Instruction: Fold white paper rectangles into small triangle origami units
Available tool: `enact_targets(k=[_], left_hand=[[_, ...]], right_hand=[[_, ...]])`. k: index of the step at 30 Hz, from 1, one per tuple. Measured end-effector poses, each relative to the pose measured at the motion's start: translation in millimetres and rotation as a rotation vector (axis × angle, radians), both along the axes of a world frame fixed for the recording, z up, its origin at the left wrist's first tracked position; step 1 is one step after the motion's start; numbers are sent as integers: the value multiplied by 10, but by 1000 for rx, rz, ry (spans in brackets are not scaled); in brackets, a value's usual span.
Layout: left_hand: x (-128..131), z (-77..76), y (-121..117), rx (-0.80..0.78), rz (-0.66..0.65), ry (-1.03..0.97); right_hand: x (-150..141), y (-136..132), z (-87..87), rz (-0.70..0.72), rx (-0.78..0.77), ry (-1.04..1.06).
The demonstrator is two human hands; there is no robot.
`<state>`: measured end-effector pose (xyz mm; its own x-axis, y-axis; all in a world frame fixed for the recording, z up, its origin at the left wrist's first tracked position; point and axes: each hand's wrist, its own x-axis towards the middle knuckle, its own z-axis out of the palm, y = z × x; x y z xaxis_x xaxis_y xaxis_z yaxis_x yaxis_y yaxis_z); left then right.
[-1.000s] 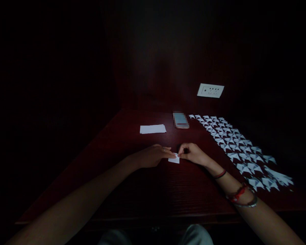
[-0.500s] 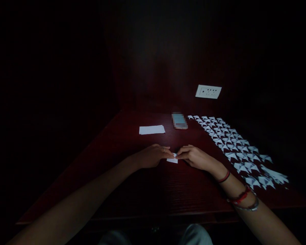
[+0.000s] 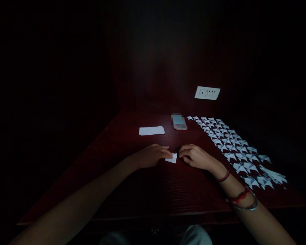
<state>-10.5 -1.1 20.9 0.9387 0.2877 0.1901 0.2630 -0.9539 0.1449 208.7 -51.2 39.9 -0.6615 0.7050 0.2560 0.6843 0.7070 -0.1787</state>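
A small folded piece of white paper (image 3: 172, 160) lies on the dark red table in front of me. My left hand (image 3: 153, 156), with a ring on one finger, holds it from the left; the fingertips rest on its upper part and cover some of it. Just to the right of the paper is my right hand (image 3: 195, 156). Its fingers are loosely bent and a little apart, holding nothing and not touching the paper.
Flat white paper strips (image 3: 152, 130) lie stacked beyond my left hand. A phone (image 3: 179, 121) rests near the back. Many folded white paper shapes (image 3: 226, 139) stand in rows at the right, beside loose narrow strips (image 3: 272, 174). A wall socket (image 3: 207, 93) is behind.
My right hand has let go of the folded paper and drawn slightly to the right. The paper has shifted a little left under my left fingers.
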Motion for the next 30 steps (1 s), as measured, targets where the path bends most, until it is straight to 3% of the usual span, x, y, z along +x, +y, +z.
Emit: enact_targets(k=[11,30], left_hand=[[-16,-50,5,42,29,34],[40,-54,-38,62,79,69]], right_hand=[[-71,180,-180,-138,-71,195],[-96,235,-194,-317,-259,146]])
